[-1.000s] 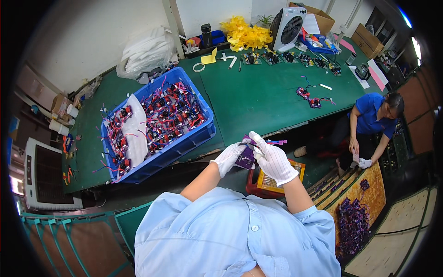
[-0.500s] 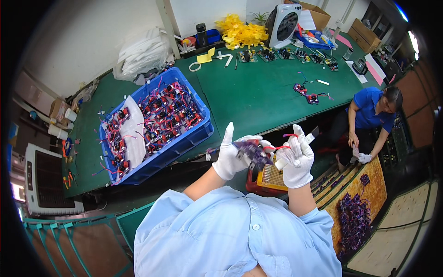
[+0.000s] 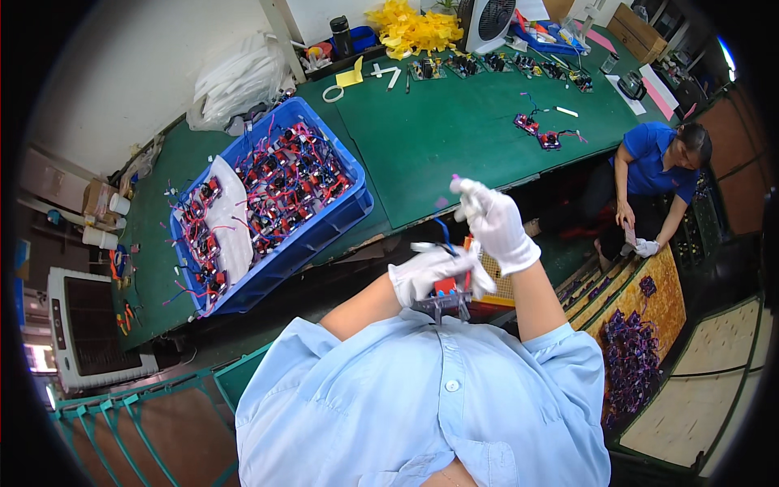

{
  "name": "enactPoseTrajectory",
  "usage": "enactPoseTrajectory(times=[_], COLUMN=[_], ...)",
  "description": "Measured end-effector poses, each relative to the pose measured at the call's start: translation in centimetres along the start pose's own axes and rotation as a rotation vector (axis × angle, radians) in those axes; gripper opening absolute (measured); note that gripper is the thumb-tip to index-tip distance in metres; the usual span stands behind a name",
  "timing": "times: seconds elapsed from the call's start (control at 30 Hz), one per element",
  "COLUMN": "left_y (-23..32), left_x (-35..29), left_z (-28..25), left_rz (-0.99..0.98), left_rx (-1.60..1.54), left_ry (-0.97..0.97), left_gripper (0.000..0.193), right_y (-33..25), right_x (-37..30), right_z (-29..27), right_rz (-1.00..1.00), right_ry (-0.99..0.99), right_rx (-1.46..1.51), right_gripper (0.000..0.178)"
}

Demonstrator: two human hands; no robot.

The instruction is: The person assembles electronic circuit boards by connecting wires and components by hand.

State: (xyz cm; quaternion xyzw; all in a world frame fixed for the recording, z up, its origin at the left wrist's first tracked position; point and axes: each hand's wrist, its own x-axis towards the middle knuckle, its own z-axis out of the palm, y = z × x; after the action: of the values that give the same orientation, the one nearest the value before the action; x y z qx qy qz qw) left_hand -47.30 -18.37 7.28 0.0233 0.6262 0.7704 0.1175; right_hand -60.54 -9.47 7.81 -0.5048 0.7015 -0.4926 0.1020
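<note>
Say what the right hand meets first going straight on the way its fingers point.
Likely the green tabletop, up and left of the right hand in the picture. Hand height is unclear from one view, so it could pass above instead.

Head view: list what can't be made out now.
All in the head view:
Circuit board: partly hidden by the left hand.
Right hand: fingertips blurred, so what they hold, if anything, is unclear.
Fan: top cut off by the upper edge.
Blue bin: floor hidden by heaped boards and a white sheet.
</note>
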Motion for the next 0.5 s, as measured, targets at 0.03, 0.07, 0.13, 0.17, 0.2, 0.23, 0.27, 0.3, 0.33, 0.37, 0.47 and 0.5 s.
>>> enactPoseTrajectory(times=[0.03, 0.07, 0.13, 0.17, 0.2, 0.23, 0.27, 0.3, 0.33, 0.37, 0.47, 0.5], left_y=[-0.7, -1.0, -0.9, -1.3, -1.7, -0.5, -1.1, -1.6, -1.8, -2.2, -1.0, 0.0], left_x=[0.0, 0.1, -0.4, -0.4, -0.4, -0.2, -0.4, -0.5, -0.4, -0.1, -0.2, -0.8], left_z=[0.0, -1.0, -2.1, -2.7, -3.2, -2.5, -2.6, -2.5, -2.0, -1.7, -0.6, -0.5], left_rz=[0.112, 0.100, 0.121, 0.090, 0.059, -0.078, 0.014, 0.016, 0.016, 0.088, 0.147, 0.114], left_rx=[-0.280, -0.477, -0.508, -0.506, -0.504, -0.547, -0.345, -0.225, -0.105, -0.184, -0.162, -0.190], left_ry=[0.146, 0.201, 0.588, 0.672, 0.756, 0.903, 0.879, 0.914, 0.943, 0.929, 0.951, 0.955], left_gripper=[0.051, 0.049, 0.049, 0.050, 0.051, 0.052, 0.053, 0.053, 0.054, 0.055, 0.052, 0.049], right_y=[0.2, 0.5, -1.1, -0.8, 0.1, -1.6, -3.4, -2.9, -2.7, -2.3, -1.8, -2.0], right_x=[0.3, 0.5, -1.0, -2.1, -2.7, -3.5, -4.1, -4.5, -4.6, -4.5, -4.0, -4.1], right_z=[0.3, 0.5, 0.6, 2.0, 3.2, 4.0, 4.5, 5.2, 5.8, 5.3, 2.7, 2.2], right_rz=[0.102, 0.117, 0.215, 0.106, -0.128, -0.183, -0.241, -0.130, -0.012, 0.049, 0.218, 0.275], right_ry=[0.014, 0.047, 0.129, 0.143, 0.045, 0.026, 0.015, 0.043, 0.072, 0.052, -0.119, -0.052], right_rx=[0.240, 0.387, 0.453, 0.663, 0.523, 0.262, 0.001, 0.199, 0.392, 0.359, 0.479, 0.500], right_gripper=[0.029, 0.030, 0.038, 0.053, 0.074, 0.082, 0.090, 0.093, 0.096, 0.098, 0.079, 0.071])
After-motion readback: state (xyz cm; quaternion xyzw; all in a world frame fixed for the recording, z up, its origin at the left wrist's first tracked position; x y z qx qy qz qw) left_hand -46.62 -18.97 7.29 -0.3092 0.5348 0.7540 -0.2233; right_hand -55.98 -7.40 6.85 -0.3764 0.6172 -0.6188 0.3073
